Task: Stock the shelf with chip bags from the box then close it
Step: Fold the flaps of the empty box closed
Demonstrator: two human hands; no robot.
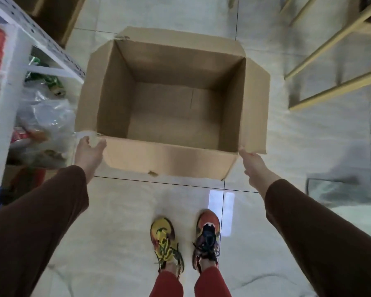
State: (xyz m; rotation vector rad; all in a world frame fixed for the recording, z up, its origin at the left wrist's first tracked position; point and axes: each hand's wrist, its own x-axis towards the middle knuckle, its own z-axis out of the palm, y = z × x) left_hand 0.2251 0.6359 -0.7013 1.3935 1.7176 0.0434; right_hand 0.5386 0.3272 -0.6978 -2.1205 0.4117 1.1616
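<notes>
1. The floor [120, 211] is pale, glossy tile, and the person stands on it in bright laced shoes [185, 239], facing the box.
2. The shelf [11, 67] is a white metal rack at the far left. Some packets and a clear plastic bag [45, 116] sit on its lower level, but they are blurred and I cannot say which are chip bags.
3. The box [169, 97] stands on the floor just beside the shelf. All four flaps are folded outward, and its inside looks empty down to the bottom. So I judge the stocking part is finished and the step in hand is the closing.
4. The near flap [169, 156] hangs toward the person, between both hands.
5. The left hand [90, 150] holds the near left corner of the box; its grip is closed, fingers curled around the corner edge.
6. The right hand [254, 166] reaches the near right corner with fingers touching the cardboard. Whether this grip pinches or only touches, I cannot tell.
7. The next move, I think, calls for folding the flaps inward, two opposite ones first.
</notes>
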